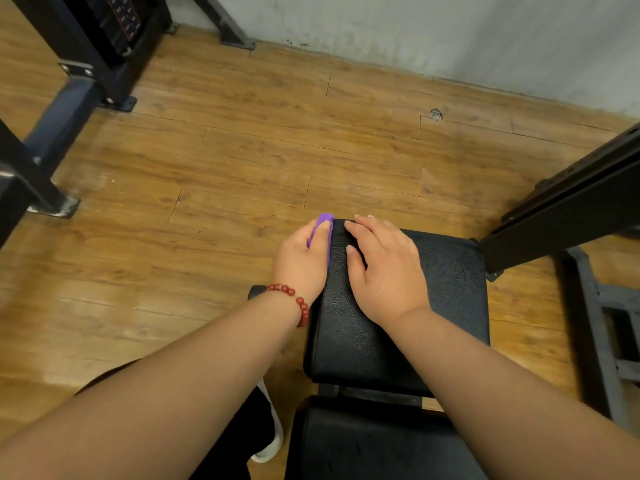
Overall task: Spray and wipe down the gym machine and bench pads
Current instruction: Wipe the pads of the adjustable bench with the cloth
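A black textured bench seat pad (446,289) lies below me, with a second black pad (363,445) nearer to me. My left hand (301,261), a red bead bracelet on its wrist, holds a purple cloth (325,223) against the pad's left side near its far corner. My right hand (384,268) rests flat on top of the seat pad, fingers straight and pointing toward the far left corner. No spray bottle is in view.
Wood-plank floor (225,161) surrounds the bench. A black weight-stack machine frame (86,60) stands at the far left. A black steel beam (571,209) and grey frame (602,327) sit close on the right. A grey wall (450,32) runs behind. My white shoe (273,431) is beside the bench.
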